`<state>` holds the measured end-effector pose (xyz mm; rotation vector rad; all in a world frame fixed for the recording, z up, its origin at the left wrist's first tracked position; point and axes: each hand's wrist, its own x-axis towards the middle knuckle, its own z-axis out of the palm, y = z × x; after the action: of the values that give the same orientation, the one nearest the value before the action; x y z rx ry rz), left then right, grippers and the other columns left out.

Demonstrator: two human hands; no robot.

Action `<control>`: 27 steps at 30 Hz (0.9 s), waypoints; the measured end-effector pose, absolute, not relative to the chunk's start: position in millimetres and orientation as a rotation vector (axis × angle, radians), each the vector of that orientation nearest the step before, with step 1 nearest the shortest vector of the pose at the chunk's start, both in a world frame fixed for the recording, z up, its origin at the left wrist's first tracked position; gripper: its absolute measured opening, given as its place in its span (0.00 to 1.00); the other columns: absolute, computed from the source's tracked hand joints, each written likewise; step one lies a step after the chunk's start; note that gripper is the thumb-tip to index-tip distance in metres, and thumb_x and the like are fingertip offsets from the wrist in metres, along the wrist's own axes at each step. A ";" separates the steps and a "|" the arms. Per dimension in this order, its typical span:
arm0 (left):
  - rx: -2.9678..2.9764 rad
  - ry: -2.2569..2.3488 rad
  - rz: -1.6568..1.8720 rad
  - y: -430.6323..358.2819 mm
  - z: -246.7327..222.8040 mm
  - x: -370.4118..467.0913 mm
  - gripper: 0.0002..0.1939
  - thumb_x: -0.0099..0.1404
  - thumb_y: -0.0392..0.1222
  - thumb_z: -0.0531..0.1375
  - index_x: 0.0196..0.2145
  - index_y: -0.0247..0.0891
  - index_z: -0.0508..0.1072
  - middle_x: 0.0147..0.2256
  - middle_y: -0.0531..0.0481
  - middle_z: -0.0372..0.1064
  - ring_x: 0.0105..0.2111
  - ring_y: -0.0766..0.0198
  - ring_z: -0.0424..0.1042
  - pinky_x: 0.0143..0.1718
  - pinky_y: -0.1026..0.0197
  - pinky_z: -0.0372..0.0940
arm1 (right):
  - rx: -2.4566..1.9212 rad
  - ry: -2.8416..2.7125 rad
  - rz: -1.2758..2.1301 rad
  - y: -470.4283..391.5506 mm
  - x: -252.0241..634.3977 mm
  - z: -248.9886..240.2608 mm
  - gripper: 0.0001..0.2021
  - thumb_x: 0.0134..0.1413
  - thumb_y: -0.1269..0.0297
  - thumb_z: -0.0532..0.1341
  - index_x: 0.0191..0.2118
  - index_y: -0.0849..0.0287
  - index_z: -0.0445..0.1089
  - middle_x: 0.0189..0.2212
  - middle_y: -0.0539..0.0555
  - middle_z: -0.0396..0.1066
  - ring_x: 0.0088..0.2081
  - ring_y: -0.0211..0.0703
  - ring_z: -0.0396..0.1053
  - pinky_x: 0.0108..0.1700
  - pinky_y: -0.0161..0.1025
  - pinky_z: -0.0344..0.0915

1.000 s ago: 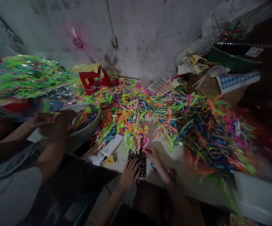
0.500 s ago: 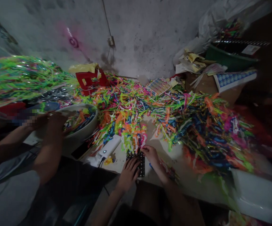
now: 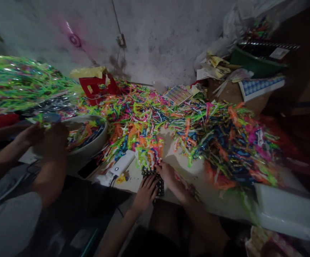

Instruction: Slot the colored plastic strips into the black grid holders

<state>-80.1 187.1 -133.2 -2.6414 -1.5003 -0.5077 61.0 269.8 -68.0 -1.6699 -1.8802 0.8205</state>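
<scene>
Two forearms of a co-worker [image 3: 49,167] reached over a white bowl [image 3: 92,148] of coloured pieces at far left. Rightward followed a red holder [image 3: 98,89], a dark flat object [image 3: 89,168], a white device [image 3: 123,162] and a yellow item [image 3: 121,178]. A dense heap [image 3: 232,142] spread behind the work and to its right; a white container [image 3: 286,208] stood at far right. Left hand [image 3: 146,187]: palm down, fingers slightly spread, gripping nothing visible, covering part of the black studded board [image 3: 160,184] on the table [image 3: 188,173]. Green, white and orange strips [image 3: 149,151] fanned out from the board's far edge. Right hand [image 3: 165,171]: fingers bent close together at their right side; any hold could not be determined.
</scene>
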 end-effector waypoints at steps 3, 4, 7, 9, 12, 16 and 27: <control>-2.633 -1.503 -0.503 187.4 -134.2 -79.5 0.21 0.69 0.44 0.47 0.59 0.42 0.59 0.60 0.44 0.56 0.60 0.58 0.54 0.60 0.48 0.52 | -1.637 -1.907 0.728 267.1 73.5 -55.0 0.13 0.58 0.58 0.56 0.36 0.59 0.75 0.34 0.57 0.76 0.33 0.45 0.71 0.35 0.36 0.60; -2.634 -1.507 -0.499 187.4 -134.5 -79.2 0.21 0.69 0.44 0.47 0.59 0.42 0.59 0.60 0.44 0.56 0.60 0.58 0.54 0.60 0.48 0.52 | -1.638 -1.911 0.693 267.1 82.8 -49.0 0.13 0.59 0.58 0.55 0.37 0.58 0.75 0.35 0.57 0.76 0.34 0.45 0.71 0.35 0.36 0.60; -2.633 -1.516 -0.512 187.7 -135.4 -79.0 0.21 0.69 0.44 0.47 0.59 0.42 0.58 0.59 0.45 0.57 0.60 0.58 0.54 0.60 0.48 0.52 | -1.704 -1.946 0.620 263.4 127.1 -34.1 0.11 0.58 0.62 0.56 0.35 0.58 0.74 0.36 0.57 0.76 0.36 0.43 0.71 0.36 0.35 0.58; -2.627 -1.513 -0.531 188.2 -136.9 -79.2 0.22 0.69 0.44 0.47 0.59 0.43 0.58 0.59 0.46 0.57 0.60 0.59 0.55 0.60 0.49 0.52 | -1.808 -1.995 0.621 254.9 163.8 -33.6 0.07 0.52 0.68 0.59 0.29 0.60 0.74 0.30 0.57 0.76 0.32 0.44 0.70 0.32 0.35 0.56; -2.618 -1.520 -0.550 189.3 -139.9 -79.5 0.21 0.69 0.44 0.48 0.59 0.44 0.58 0.59 0.46 0.58 0.60 0.58 0.55 0.59 0.48 0.53 | -1.975 -2.156 0.661 235.3 208.7 -50.3 0.05 0.48 0.69 0.60 0.26 0.59 0.73 0.27 0.54 0.74 0.31 0.42 0.69 0.30 0.34 0.54; -2.621 -1.523 -0.557 190.2 -142.0 -79.7 0.21 0.69 0.43 0.48 0.59 0.43 0.59 0.59 0.45 0.57 0.60 0.58 0.54 0.60 0.48 0.52 | -2.028 -2.188 0.666 213.6 226.2 -77.4 0.07 0.51 0.63 0.58 0.32 0.59 0.72 0.32 0.53 0.74 0.35 0.41 0.69 0.32 0.32 0.55; -2.626 -1.543 -0.518 189.4 -137.4 -78.5 0.21 0.69 0.44 0.48 0.58 0.44 0.59 0.58 0.47 0.58 0.60 0.59 0.55 0.60 0.48 0.52 | -1.935 -1.946 0.662 219.1 208.4 -61.9 0.07 0.51 0.61 0.56 0.34 0.56 0.66 0.28 0.50 0.71 0.30 0.41 0.67 0.30 0.33 0.56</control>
<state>-78.5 189.4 -137.4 -2.6261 -1.5425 -0.5180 208.4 219.1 -61.9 -1.9348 -1.9459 0.6616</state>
